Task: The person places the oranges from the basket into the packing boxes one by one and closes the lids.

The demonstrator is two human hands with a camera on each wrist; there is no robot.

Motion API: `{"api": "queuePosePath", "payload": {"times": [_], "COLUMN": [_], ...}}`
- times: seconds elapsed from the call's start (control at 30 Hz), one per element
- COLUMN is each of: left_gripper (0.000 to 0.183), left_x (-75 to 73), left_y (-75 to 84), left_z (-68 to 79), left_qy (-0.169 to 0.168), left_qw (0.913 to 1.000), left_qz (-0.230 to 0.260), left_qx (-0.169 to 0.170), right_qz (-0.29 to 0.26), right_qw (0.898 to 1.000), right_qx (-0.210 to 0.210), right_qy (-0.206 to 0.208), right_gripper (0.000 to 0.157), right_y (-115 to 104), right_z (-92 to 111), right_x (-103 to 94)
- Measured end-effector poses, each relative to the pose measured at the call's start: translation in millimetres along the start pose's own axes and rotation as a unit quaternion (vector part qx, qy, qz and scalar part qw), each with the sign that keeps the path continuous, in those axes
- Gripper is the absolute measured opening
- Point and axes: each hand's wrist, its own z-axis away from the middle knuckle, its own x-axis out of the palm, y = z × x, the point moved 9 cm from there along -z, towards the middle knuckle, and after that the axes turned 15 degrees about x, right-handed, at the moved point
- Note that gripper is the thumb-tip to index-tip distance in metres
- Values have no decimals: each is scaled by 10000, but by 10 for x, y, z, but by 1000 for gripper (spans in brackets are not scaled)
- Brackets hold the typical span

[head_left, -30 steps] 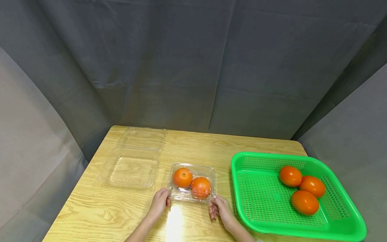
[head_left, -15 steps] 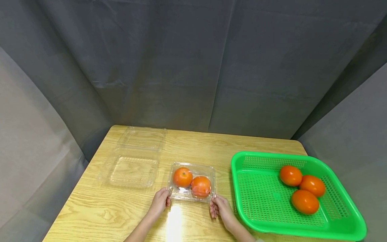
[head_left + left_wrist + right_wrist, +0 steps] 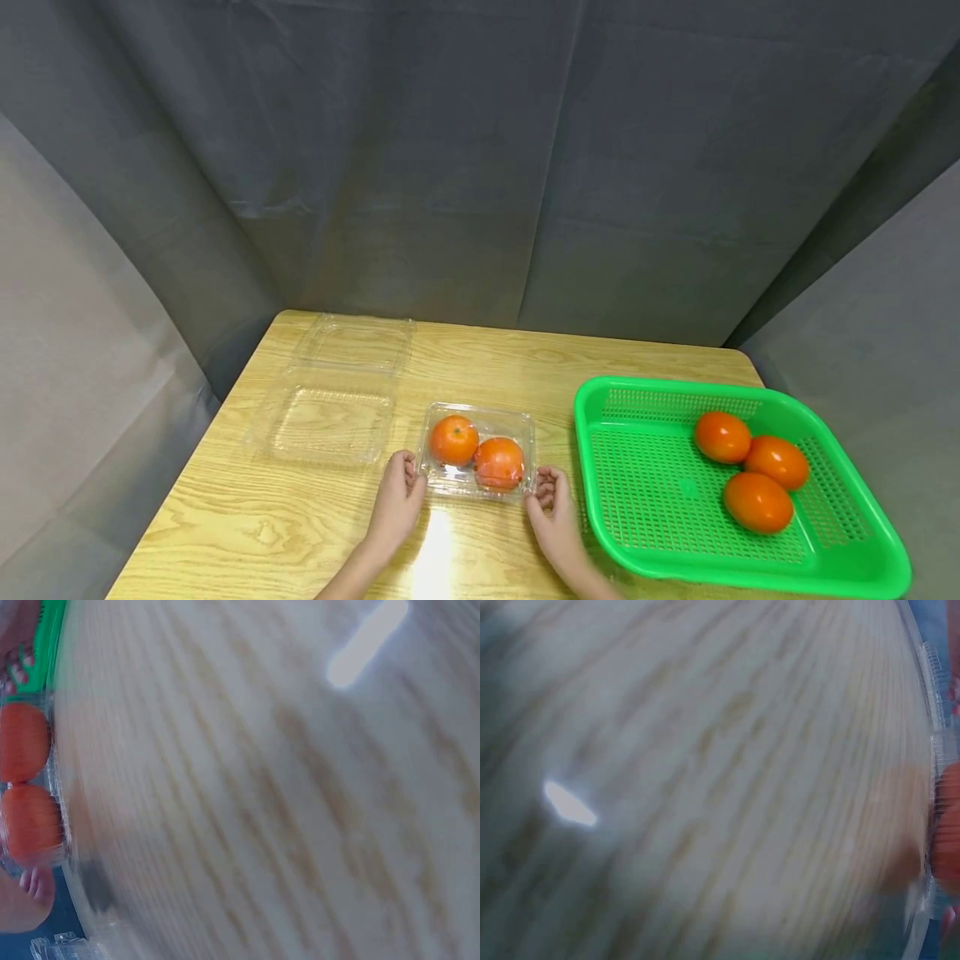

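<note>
A clear plastic clamshell box (image 3: 476,412) with its lid down lies in the middle of the wooden table. Two round orange-coloured fruits (image 3: 453,440) sit inside, side by side. My left hand (image 3: 397,504) is at the front left corner of the box, fingers loosely bent, thumb right at the edge. On the other side my right hand (image 3: 553,518) has its thumb at the front right corner and its bent fingers beside the wall. In the left wrist view the fruits (image 3: 30,825) show through the plastic, left fingertips (image 3: 37,881) at one end.
A second clear clamshell box (image 3: 333,421) lies unfolded at the table's left, its lid toward the back edge. A green plastic basket (image 3: 645,475) stands at the right with three shiny oval orange-red fruits (image 3: 757,502) in it. Grey curtains (image 3: 450,167) surround the table.
Both hands have shifted from pinching the front corners of the box to beside its left and right ends, fingers now farther forward and outward. The box has barely moved.
</note>
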Motion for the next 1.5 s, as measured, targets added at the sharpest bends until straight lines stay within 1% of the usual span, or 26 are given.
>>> {"api": "queuePosePath", "payload": {"times": [0.03, 0.1, 0.17, 0.23, 0.33, 0.4, 0.5, 0.57, 0.63, 0.67, 0.73, 0.87, 1.1, 1.3, 1.5], "left_gripper": [30, 38, 42, 46, 51, 52, 49, 47, 47, 47, 47, 46, 46, 46, 46], "left_x": [-5, -19, -33, -41, -19, 14, 68, 88, 102, 108, 114, 126, 140, 160, 197], "left_y": [44, 125, 204, 280, 379, 429, 466, 472, 469, 467, 462, 449, 452, 427, 385], "left_z": [-5, -14, -23, -32, -40, -43, -47, -48, -52, -54, -63, -89, -160, -266, -421], "left_qy": [-15, -37, -24, -11, -128, -260, -431, -481, -514, -535, -549, -603, -505, -592, -745], "left_qw": [9995, 9957, 9888, 9807, 9671, 9582, 9481, 9445, 9431, 9429, 9442, 9476, 9421, 9444, 9472], "left_qz": [-265, -753, -1190, -1500, -1836, -1991, -2172, -2246, -2286, -2286, -2258, -2191, -2309, -2340, -2326], "left_qx": [195, 541, 899, 1258, 1754, 2038, 2282, 2348, 2359, 2361, 2335, 2244, 2378, 2233, 2078], "right_qz": [193, 624, 920, 1149, 1398, 1545, 1680, 1702, 1702, 1693, 1674, 1697, 1881, 1988, 1900], "right_qw": [9992, 9932, 9849, 9770, 9677, 9635, 9552, 9507, 9452, 9446, 9421, 9401, 9377, 9373, 9435], "right_qx": [-317, -916, -1398, -1750, -2071, -2171, -2421, -2583, -2778, -2807, -2900, -2950, -2891, -2784, -2580], "right_qy": [138, 341, 433, 410, 328, 267, 262, 217, 190, 160, 148, 200, 412, 674, 848], "right_gripper": [38, 45, 49, 52, 53, 53, 49, 46, 43, 43, 41, 40, 38, 37, 33], "right_y": [-30, -92, -144, -187, -240, -268, -332, -367, -402, -406, -417, -426, -455, -503, -520], "right_z": [14, 46, 72, 95, 120, 134, 163, 182, 203, 205, 210, 196, 140, 63, -72], "right_x": [-7, -7, 3, 28, 69, 97, 127, 153, 176, 187, 201, 213, 234, 243, 271]}}
